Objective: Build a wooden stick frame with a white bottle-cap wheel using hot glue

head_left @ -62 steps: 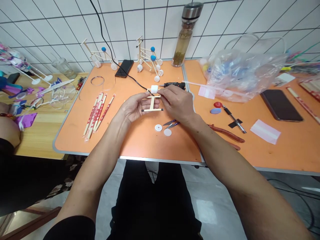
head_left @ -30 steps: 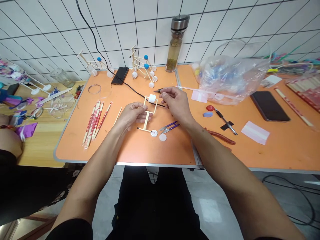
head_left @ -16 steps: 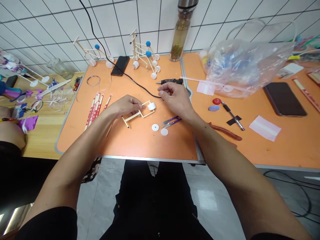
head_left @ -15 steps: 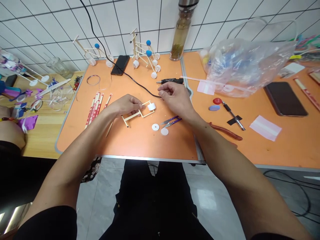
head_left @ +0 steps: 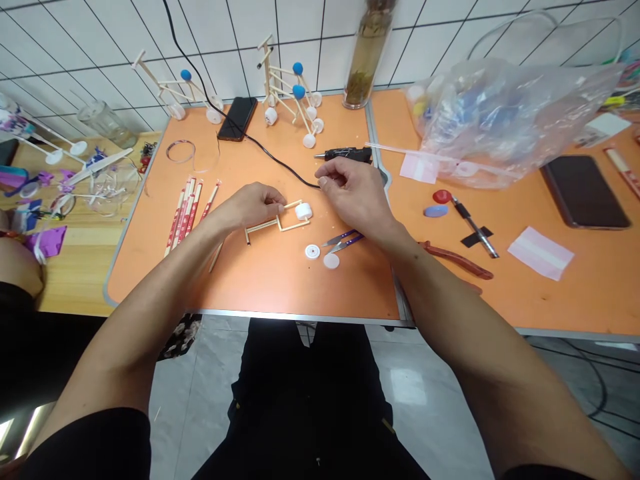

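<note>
My left hand [head_left: 253,205] is closed on a small frame of thin wooden sticks [head_left: 263,227], low over the orange table. A white wheel [head_left: 303,211] sits between the two prongs at the frame's right end. My right hand [head_left: 350,193] hovers to the right of the wheel, thumb and fingertips drawn together; whatever they hold, if anything, is too small to make out. Below it lie purple-handled snips [head_left: 345,241], partly covered by the hand. A white disc with a centre mark [head_left: 313,251] and a plain pale disc [head_left: 331,261] rest beside the blades.
Red-and-white wrapped sticks [head_left: 186,210] lie left. Behind are stick models with blue balls [head_left: 299,91], a phone [head_left: 239,119], a black cable [head_left: 270,155], a black pen-like tool [head_left: 347,155] and a tea bottle [head_left: 367,60]. Rightward are a plastic bag [head_left: 500,120] and red-handled pliers [head_left: 457,260].
The view has shifted slightly. Both hands keep nearly the same pose, and the stick frame stays in my left hand.
</note>
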Available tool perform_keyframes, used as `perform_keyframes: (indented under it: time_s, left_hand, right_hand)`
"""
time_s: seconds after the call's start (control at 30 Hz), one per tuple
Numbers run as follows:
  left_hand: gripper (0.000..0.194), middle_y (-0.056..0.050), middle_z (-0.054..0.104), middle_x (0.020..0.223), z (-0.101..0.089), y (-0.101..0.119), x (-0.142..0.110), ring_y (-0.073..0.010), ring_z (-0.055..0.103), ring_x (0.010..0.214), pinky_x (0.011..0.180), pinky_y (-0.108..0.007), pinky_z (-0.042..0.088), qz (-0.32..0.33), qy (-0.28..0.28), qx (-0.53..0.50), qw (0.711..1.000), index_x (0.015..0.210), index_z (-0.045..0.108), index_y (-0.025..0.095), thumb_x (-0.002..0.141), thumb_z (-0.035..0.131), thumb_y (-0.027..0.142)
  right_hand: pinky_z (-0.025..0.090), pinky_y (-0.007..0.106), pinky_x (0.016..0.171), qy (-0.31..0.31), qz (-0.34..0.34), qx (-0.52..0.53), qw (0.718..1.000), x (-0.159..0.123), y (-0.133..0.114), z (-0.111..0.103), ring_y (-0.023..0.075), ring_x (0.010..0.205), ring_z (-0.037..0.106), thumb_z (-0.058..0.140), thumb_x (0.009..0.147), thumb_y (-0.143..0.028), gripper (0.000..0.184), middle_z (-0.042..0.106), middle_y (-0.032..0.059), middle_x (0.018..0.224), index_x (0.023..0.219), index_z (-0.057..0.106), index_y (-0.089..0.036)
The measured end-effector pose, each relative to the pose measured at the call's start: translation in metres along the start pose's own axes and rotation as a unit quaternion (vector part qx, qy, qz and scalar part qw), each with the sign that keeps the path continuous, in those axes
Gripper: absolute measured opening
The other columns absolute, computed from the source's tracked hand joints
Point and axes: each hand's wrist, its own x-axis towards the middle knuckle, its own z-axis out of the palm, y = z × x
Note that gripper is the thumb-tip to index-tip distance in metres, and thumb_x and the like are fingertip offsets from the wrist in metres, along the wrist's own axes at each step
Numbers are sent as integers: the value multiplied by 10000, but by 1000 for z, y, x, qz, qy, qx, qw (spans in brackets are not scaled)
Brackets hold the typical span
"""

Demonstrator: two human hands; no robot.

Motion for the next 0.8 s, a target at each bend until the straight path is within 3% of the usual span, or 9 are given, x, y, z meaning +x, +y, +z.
perform_keyframes:
  time_s: [0.2,0.27,0.37,0.43,0.63,0.8]
  left_hand:
    - [253,-65,818,995,9,-1,-18,-219,693,867,776,-345,490,24,56,54,997,1063,857,193,964,725,384]
    - [338,-104,827,1194,15,3,-26,-268,747,1038,916,-390,548,26,100,86,991,1224,844,191,959,780,392]
    - [523,-143,784,1417,26,12,-35,-346,731,1310,1115,-472,564,35,117,122,985,1430,769,202,978,835,457]
    - [583,-151,754,1496,33,18,-39,-376,695,1408,1159,-499,566,38,117,146,982,1476,732,211,967,874,455]
    - [623,-175,719,1573,48,25,-38,-398,669,1453,1209,-547,563,33,98,162,981,1534,671,187,963,876,331]
    - [604,-175,736,1534,52,23,-36,-395,677,1429,1197,-548,571,35,110,161,980,1517,689,168,973,884,343]
  right_hand:
    - [557,409,851,-10,-26,-16,999,-1,-11,-6,242,895,720,636,971,-155,220,819,49,961,1046,835,-211]
    - [553,407,844,-18,-33,-24,999,-2,-18,-11,245,889,719,637,971,-159,217,818,45,947,1036,835,-221]
    - [534,402,830,-54,-33,-50,997,-8,-25,-20,249,878,723,659,962,-165,197,829,56,944,1021,840,-216]
    - [528,400,834,-77,-27,-66,994,-15,-26,-25,251,878,729,668,961,-168,195,840,64,949,1033,845,-208]
    - [549,395,845,-97,-13,-87,991,-40,-13,-28,255,875,759,653,1013,-184,210,853,80,969,1086,849,-193]
    - [569,415,896,-107,-45,-135,984,-51,-11,-21,294,1023,805,617,1083,-180,240,880,109,1091,1118,854,-204]
